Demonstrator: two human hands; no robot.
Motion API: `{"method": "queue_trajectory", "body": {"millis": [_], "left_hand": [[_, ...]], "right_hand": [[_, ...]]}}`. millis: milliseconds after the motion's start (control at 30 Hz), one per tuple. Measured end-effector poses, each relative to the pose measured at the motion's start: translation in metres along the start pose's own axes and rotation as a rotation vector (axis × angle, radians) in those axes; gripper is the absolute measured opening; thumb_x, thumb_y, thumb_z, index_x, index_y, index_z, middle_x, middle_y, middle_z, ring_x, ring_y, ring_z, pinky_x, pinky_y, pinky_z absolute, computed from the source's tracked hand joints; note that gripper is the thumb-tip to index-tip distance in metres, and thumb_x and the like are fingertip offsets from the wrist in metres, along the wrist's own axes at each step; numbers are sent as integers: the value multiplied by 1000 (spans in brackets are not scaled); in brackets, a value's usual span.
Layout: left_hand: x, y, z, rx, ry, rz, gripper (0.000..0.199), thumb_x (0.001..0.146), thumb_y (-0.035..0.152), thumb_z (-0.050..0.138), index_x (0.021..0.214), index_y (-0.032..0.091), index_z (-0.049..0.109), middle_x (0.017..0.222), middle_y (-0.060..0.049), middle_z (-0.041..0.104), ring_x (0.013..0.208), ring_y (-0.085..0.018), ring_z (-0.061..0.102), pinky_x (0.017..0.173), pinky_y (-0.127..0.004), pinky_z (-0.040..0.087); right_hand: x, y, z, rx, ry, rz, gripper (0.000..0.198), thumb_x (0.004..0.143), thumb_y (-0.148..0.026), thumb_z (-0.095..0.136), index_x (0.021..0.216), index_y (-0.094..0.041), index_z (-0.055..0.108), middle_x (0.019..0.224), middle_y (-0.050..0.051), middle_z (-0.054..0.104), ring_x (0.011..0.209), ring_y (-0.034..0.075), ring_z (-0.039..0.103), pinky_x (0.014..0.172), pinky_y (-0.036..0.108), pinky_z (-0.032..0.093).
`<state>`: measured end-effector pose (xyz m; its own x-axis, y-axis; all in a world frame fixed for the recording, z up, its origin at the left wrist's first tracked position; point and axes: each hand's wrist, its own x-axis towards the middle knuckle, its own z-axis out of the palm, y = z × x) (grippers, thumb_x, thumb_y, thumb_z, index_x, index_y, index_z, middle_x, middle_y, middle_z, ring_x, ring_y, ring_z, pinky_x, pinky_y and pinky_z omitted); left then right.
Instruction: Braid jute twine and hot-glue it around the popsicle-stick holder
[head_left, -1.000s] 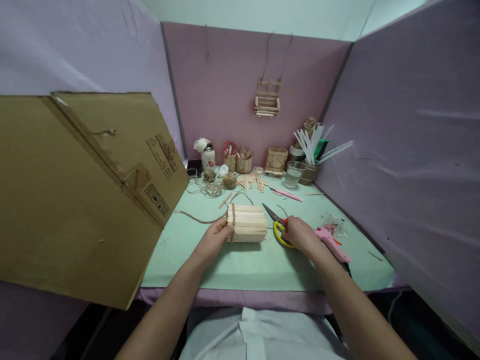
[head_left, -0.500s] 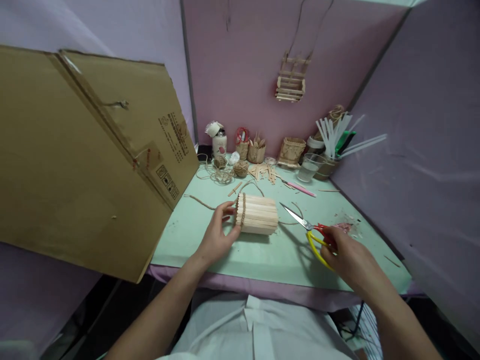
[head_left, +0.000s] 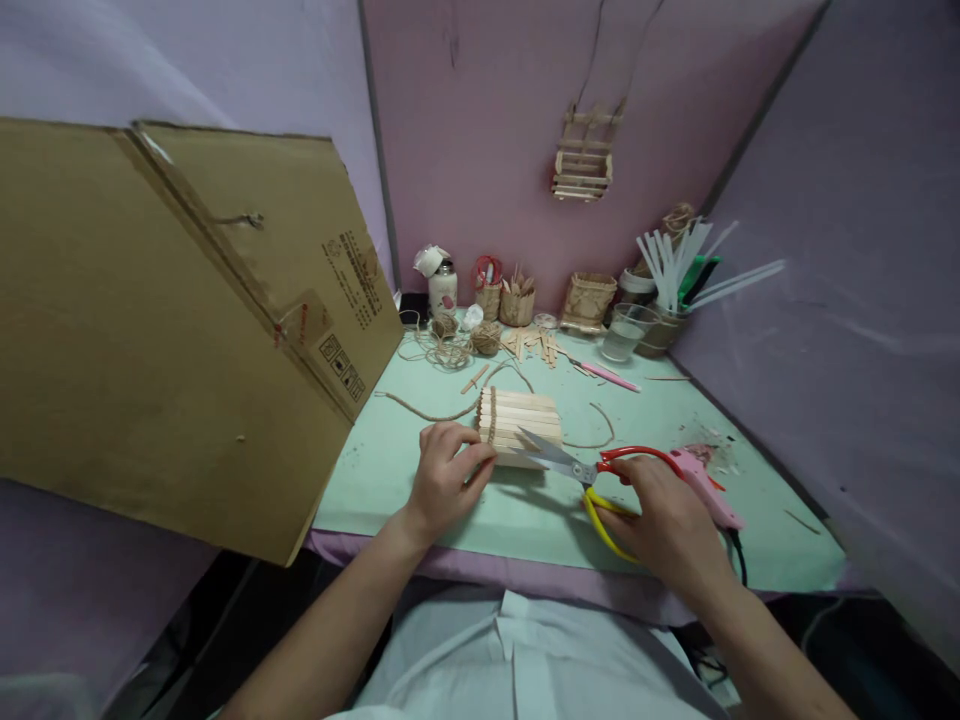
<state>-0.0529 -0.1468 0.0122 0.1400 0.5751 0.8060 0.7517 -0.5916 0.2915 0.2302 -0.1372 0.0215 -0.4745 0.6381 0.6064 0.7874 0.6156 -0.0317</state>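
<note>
A cylinder of flat wooden sticks (head_left: 525, 412) lies on its side on the pale green table, a band of twine (head_left: 492, 415) around its left end. My left hand (head_left: 448, 475) is closed in a pinch at the near lower edge of that end, where the twine band runs down to the fingertips. In my right hand (head_left: 660, 515) are scissors with one red and one yellow handle (head_left: 577, 470). Their blades are spread apart and point left, in front of the cylinder, with the tips close to my left fingertips.
Loose twine (head_left: 420, 408) trails behind the cylinder. A pink glue gun (head_left: 709, 488) lies beyond my right hand. Toward the back are twine balls (head_left: 486, 338), loose sticks (head_left: 532, 346), a pink pen-like tool (head_left: 611, 377) and a clear cup (head_left: 624, 335). A large cardboard sheet (head_left: 187, 350) stands at left.
The scissors have moved left from beside the cylinder to in front of it, and their blades have opened. My left hand has shifted from holding the cylinder's end to a pinch at its near edge.
</note>
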Motion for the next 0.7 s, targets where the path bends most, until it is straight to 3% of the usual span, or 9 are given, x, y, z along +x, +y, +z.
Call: {"method": "queue_trajectory", "body": {"millis": [200, 333, 467, 700], "left_hand": [[-3, 0, 0, 38, 35, 12, 10, 83, 17, 64, 91, 23, 63, 85, -3, 65, 88, -19, 55, 84, -36, 36], [-4, 1, 2, 59, -7, 0, 14, 82, 22, 66, 96, 24, 66, 88, -4, 66, 90, -20, 55, 86, -38, 35], [-3, 2, 2, 42, 10, -19, 11, 84, 18, 63, 90, 25, 68, 86, -4, 66, 89, -19, 54, 85, -38, 36], [0, -3, 0, -182, 66, -244, 5, 86, 23, 62, 84, 22, 66, 83, -4, 62, 88, -19, 55, 83, -36, 43]], "right_hand": [[2, 2, 6, 32, 21, -84, 23, 85, -30, 61, 103, -16, 56, 92, 11, 68, 84, 26, 63, 71, 36, 49], [5, -1, 9, 38, 32, -110, 20, 86, -29, 60, 101, -16, 55, 90, 11, 68, 83, 26, 63, 70, 35, 49], [10, -3, 13, 40, 44, -112, 21, 87, -30, 59, 102, -16, 56, 89, 11, 67, 81, 26, 62, 68, 35, 48], [19, -10, 15, 31, -6, -108, 18, 88, -29, 56, 101, -16, 59, 88, 11, 67, 80, 25, 61, 68, 34, 46]]}}
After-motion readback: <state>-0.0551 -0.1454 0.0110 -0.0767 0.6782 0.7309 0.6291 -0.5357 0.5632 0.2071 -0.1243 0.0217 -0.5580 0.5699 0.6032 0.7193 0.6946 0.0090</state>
